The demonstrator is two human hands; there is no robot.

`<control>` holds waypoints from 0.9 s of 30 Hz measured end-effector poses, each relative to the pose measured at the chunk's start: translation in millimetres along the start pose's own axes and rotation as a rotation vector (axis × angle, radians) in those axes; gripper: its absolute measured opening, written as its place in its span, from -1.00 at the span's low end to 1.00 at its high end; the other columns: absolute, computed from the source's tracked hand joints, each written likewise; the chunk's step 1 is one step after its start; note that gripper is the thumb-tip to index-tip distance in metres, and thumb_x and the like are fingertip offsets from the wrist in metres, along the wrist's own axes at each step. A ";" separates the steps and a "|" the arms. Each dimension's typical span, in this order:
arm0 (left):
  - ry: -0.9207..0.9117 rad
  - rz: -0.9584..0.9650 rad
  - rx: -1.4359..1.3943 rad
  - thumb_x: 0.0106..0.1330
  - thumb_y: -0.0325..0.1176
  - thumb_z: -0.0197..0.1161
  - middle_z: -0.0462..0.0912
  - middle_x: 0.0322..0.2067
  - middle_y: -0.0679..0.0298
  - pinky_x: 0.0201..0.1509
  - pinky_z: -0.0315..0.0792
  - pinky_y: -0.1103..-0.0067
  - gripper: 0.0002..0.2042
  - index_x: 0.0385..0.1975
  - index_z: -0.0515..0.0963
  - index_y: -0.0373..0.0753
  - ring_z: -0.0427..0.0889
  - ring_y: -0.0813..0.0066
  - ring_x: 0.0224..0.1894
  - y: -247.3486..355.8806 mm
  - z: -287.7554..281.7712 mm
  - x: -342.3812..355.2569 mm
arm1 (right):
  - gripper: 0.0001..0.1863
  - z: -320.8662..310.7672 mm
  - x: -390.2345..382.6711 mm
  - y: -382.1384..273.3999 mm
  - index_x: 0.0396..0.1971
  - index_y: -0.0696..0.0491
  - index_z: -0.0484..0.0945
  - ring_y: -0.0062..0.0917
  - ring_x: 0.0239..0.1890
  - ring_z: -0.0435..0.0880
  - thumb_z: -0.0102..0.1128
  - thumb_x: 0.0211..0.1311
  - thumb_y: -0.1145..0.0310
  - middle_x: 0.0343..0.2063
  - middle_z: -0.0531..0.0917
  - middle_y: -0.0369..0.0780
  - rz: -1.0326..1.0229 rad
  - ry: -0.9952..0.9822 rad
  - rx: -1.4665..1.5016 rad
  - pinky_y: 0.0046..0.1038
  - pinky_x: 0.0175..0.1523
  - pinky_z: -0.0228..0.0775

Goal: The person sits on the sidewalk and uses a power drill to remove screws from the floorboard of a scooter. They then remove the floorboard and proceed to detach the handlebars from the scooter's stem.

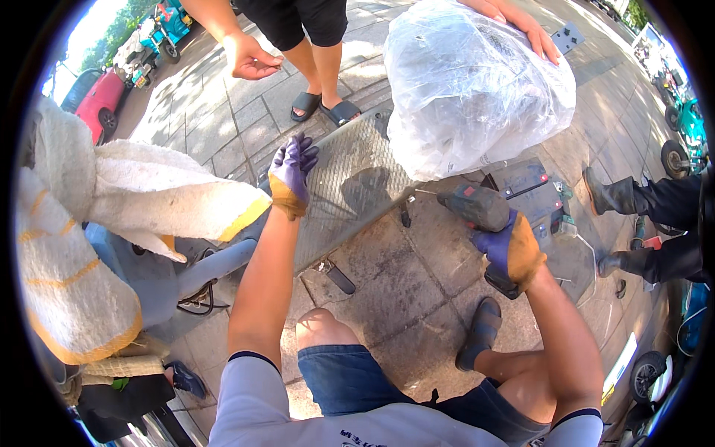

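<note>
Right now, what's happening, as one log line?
left hand: gloved, near ribbed panel; right hand: gloved, holding power drill; drill bit: pointing left; plastic bag: another person's hand on it

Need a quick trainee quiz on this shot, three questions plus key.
1. What does the person's right hand, in a purple-and-orange glove, hold? (a) a white cloth towel (b) a dark power drill with red marks (c) a black sandal
2. True or false: the gloved purple-and-orange left hand also grips a drill.
3. What touches the top of the large clear plastic-wrapped bundle?

Key: 1 b; 2 false; 3 another person's bare hand.
</note>
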State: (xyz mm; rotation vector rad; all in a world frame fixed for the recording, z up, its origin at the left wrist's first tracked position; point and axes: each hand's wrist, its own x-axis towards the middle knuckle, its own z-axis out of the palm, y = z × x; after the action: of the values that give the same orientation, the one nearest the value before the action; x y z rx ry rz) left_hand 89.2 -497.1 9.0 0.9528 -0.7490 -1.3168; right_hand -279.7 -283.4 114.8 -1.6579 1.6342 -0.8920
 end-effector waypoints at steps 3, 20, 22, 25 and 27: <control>-0.030 -0.029 -0.181 0.61 -0.02 0.04 0.60 0.14 0.18 0.18 0.49 0.38 -0.52 0.31 0.42 -0.24 0.62 0.35 0.04 27.5 12.8 0.4 | -0.63 -3.7 -9.7 -21.2 0.01 0.10 0.65 -0.35 -0.23 0.71 0.27 0.18 0.41 -0.27 0.76 -0.11 -0.039 -0.051 -0.014 -0.38 -0.04 0.52; -0.029 0.037 -0.144 0.54 -0.18 0.20 0.73 -0.08 0.33 -0.03 0.56 0.56 -0.64 0.20 0.55 -0.22 0.69 0.49 -0.15 51.1 13.4 -34.4 | -0.68 -10.3 -27.2 -43.9 -0.05 0.11 0.65 -0.43 -0.33 0.67 0.31 0.17 0.43 -0.30 0.75 -0.15 -0.034 -0.111 0.023 -0.37 -0.11 0.52; -0.193 0.122 0.184 0.55 -0.22 0.20 0.74 -0.09 0.28 -0.06 0.57 0.57 -0.67 0.17 0.58 -0.26 0.70 0.51 -0.16 40.5 12.1 -54.4 | -0.64 -10.8 -27.0 -46.9 -0.03 0.13 0.64 -0.46 -0.28 0.68 0.34 0.14 0.46 -0.25 0.76 -0.16 -0.027 -0.119 0.095 -0.37 -0.09 0.54; -0.382 0.126 0.469 0.55 -0.30 0.21 0.76 -0.11 0.22 -0.09 0.57 0.61 -0.72 0.10 0.63 -0.32 0.71 0.56 -0.19 20.0 0.3 -80.8 | -0.56 -18.8 -29.0 -67.1 0.03 0.19 0.62 -0.53 -0.19 0.71 0.37 0.09 0.54 -0.16 0.78 -0.15 0.087 -0.156 0.294 -0.41 -0.06 0.59; -0.433 0.110 0.470 0.52 -0.35 0.24 0.75 -0.07 0.22 0.00 0.59 0.57 -0.72 0.11 0.62 -0.34 0.70 0.54 -0.15 7.9 -14.3 -89.5 | -0.54 -15.1 -29.5 -81.2 0.05 0.20 0.61 -0.54 -0.20 0.71 0.37 0.07 0.57 -0.15 0.78 -0.14 0.200 -0.146 0.506 -0.43 -0.11 0.63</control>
State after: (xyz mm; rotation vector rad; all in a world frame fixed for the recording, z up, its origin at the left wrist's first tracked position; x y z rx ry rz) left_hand 93.9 -406.5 15.8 0.9814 -1.4718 -1.2885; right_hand -246.1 -251.6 189.3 -1.1612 1.3098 -0.9597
